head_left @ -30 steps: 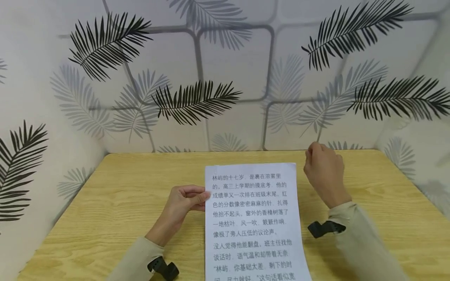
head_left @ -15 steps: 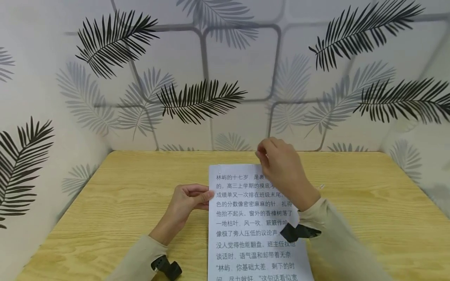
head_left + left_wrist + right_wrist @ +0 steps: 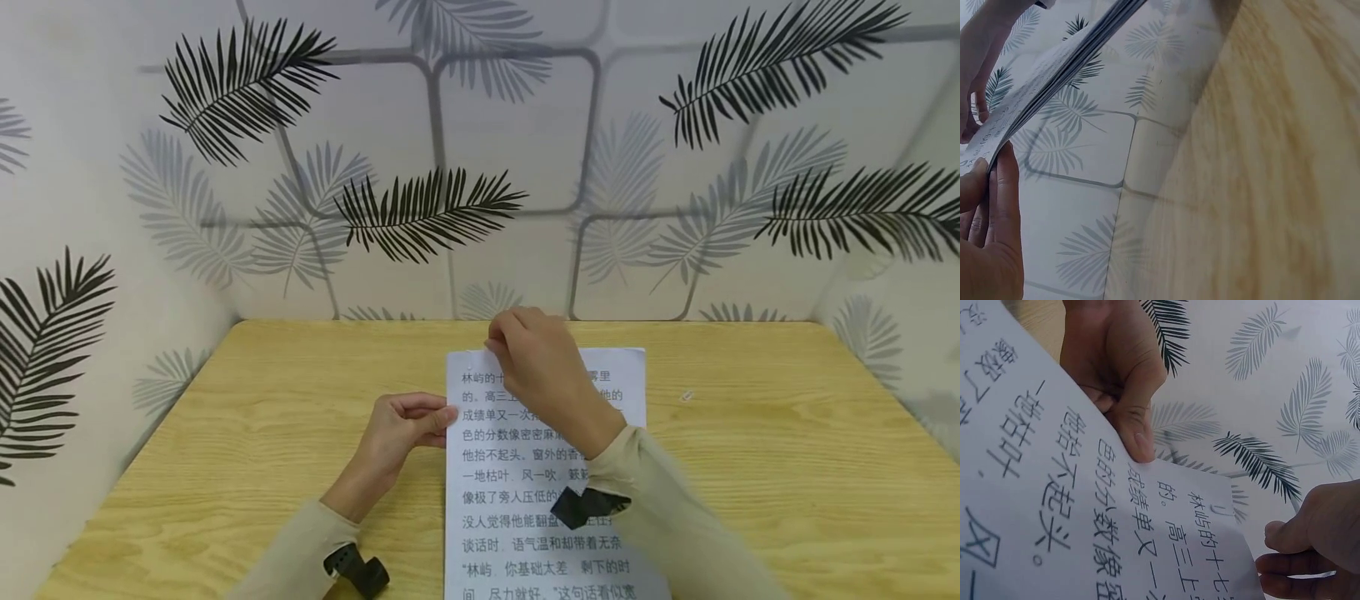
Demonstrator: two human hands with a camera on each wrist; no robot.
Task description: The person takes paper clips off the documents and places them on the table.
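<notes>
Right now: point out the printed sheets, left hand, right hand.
printed sheets (image 3: pixel 525 533), head view, lower part of the top page.
left hand (image 3: pixel 397 433), head view, back of the hand at the stack's left edge.
right hand (image 3: pixel 543 371), head view, back of the hand.

Lighting's bright and even with only soft shadows, head view is sharp but bends at the edges, left wrist view is pretty blurry

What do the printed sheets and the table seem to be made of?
Sheets: thin white matte paper with black print; the left wrist view shows several stacked edges bending. Table: pale wood grain with smooth finish, possibly laminate or veneer.
</notes>
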